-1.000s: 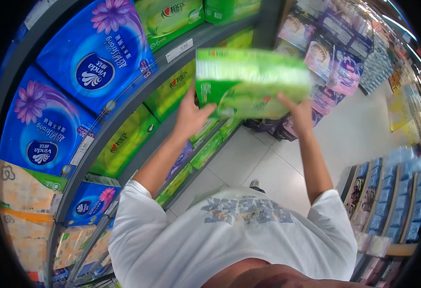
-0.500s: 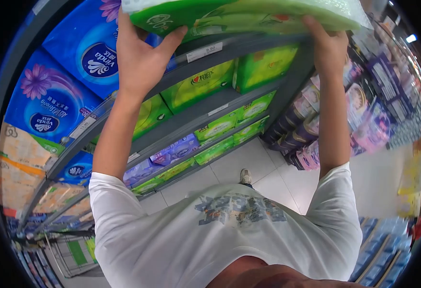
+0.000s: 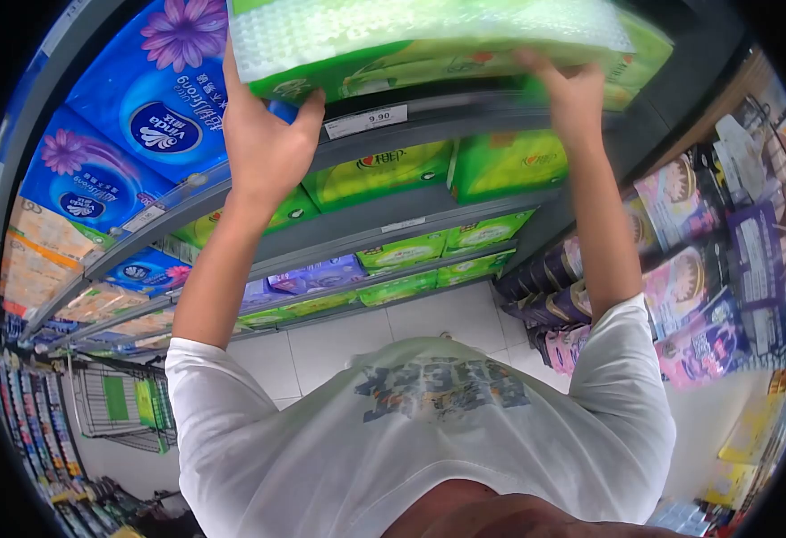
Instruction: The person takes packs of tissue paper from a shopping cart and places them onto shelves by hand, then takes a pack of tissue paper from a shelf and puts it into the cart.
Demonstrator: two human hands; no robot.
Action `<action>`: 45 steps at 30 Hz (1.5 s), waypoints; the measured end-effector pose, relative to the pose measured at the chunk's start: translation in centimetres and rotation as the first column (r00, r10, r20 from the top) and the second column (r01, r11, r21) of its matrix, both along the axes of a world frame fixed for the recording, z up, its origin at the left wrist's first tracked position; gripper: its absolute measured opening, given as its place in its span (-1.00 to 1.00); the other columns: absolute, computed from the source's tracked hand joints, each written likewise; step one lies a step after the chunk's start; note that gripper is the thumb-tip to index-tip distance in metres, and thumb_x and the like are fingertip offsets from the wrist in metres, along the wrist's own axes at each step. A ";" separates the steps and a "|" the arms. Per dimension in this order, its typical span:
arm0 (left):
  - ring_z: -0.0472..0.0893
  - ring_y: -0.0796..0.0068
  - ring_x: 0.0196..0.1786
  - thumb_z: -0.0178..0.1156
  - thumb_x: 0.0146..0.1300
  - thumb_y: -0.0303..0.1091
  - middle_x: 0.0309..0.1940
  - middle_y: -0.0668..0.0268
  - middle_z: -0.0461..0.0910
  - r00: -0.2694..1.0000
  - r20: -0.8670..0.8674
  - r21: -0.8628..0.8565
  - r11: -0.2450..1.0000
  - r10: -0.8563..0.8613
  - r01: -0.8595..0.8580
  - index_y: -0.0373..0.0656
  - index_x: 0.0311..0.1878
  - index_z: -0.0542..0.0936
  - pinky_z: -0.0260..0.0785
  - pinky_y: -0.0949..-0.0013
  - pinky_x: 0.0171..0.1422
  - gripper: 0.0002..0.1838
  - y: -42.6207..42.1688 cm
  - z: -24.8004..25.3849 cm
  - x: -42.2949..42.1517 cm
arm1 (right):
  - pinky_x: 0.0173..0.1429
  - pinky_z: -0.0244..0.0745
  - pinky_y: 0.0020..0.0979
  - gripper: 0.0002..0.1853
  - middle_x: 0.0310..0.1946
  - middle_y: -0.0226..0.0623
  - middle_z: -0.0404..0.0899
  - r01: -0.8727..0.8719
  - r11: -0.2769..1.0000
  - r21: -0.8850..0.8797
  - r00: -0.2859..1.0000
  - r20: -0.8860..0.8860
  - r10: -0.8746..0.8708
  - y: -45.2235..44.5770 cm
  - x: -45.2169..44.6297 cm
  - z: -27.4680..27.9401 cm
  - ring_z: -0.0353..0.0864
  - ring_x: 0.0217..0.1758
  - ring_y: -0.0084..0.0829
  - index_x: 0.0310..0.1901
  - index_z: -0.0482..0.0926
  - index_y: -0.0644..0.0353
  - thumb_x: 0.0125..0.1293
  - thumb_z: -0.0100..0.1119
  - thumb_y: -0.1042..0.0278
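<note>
Supermarket shelving [image 3: 465, 109] curves across the wide-angle view in several tiers, with a tiled floor [image 3: 339, 345] below and a shopping cart [image 3: 111, 399] at lower left. Blue packs [image 3: 164, 125] and green packs [image 3: 366, 179] stand with printed faces outward, presumably for identification; a price label [image 3: 366, 121] reading 9.90 is fixed to the shelf edge.

Held item: one green wrapped pack [image 3: 429, 40], located at the upper shelf, above the price label. Left hand [image 3: 272, 152]: grip closed on the pack's left end, thumb at the lower edge, fingers partly hidden. Right hand [image 3: 577, 99]: grip closed near the opposite end, thumb against the near face, other fingers largely concealed. Placement at both ends probably shares the load and limits sagging of the soft pack. Whether the shelf bears any weight cannot be determined.

Differences from the earlier frames: one second ago, the pack was lower and farther out, in front of the shelving; it is now up at the upper shelf. Relative to half a second ago, more of its translucent, textured side shows, another green pack [image 3: 648, 49] is visible beyond its right end, and the cart is more fully in view. Both hands remain on the pack.
</note>
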State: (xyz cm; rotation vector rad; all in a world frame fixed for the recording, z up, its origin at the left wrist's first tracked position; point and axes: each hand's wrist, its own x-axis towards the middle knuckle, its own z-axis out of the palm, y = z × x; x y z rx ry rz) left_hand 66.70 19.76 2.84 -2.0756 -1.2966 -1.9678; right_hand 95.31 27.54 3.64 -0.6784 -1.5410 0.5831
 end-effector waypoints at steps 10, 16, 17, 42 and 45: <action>0.42 0.11 0.27 0.25 0.09 -0.62 0.28 -0.03 0.33 0.983 -0.111 0.329 0.939 0.146 -0.102 -0.26 0.35 0.30 0.33 0.19 0.28 -0.30 1.2 1.4 2.2 | 0.32 0.30 -0.19 -0.29 0.26 0.07 0.36 0.373 0.691 0.619 0.924 -0.187 -0.333 2.3 -2.7 0.2 0.37 0.32 -0.14 0.25 0.34 0.36 0.08 0.42 0.33; 0.38 -0.04 0.31 0.31 0.05 -0.54 0.33 -0.08 0.29 0.830 -0.378 0.373 0.888 0.410 -0.269 -0.09 0.11 0.59 0.28 0.16 0.31 -0.52 1.9 3.1 2.8 | 0.43 0.14 -0.07 -0.49 0.35 0.10 0.25 0.320 0.557 0.767 0.866 0.001 -0.500 4.0 -2.0 0.0 0.18 0.44 0.08 0.13 0.56 0.22 0.07 0.37 0.49; 0.38 -0.04 0.31 0.31 0.05 -0.53 0.33 -0.07 0.29 0.830 -0.377 0.352 0.893 0.410 -0.282 -0.08 0.12 0.59 0.28 0.15 0.30 -0.52 2.2 3.4 2.8 | 0.43 0.14 -0.07 -0.49 0.35 0.10 0.25 0.325 0.553 0.767 0.866 -0.006 -0.500 4.0 -1.9 0.3 0.18 0.44 0.08 0.13 0.56 0.22 0.07 0.37 0.49; 0.29 0.00 0.39 0.37 0.09 -0.29 0.36 -0.08 0.24 0.831 -0.309 0.336 0.871 0.462 -0.359 0.07 0.15 0.60 0.21 0.13 0.37 -0.52 5.4 3.2 3.9 | 0.40 0.00 0.09 -0.63 0.06 -0.08 0.49 0.416 0.606 0.678 0.664 0.229 -0.712 8.7 3.9 2.8 0.35 0.26 -0.02 0.06 0.53 0.23 0.41 0.03 0.13; 0.27 -0.01 0.40 0.36 0.09 -0.31 0.38 -0.09 0.22 0.815 -0.319 0.382 0.852 0.484 -0.357 0.06 0.16 0.59 0.19 0.13 0.39 -0.51 5.9 2.6 3.3 | 0.41 -0.02 0.11 -0.58 0.08 -0.06 0.47 0.410 0.599 0.688 0.636 0.255 -0.728 8.4 3.7 2.4 0.33 0.28 -0.01 0.10 0.50 0.22 0.39 0.05 0.07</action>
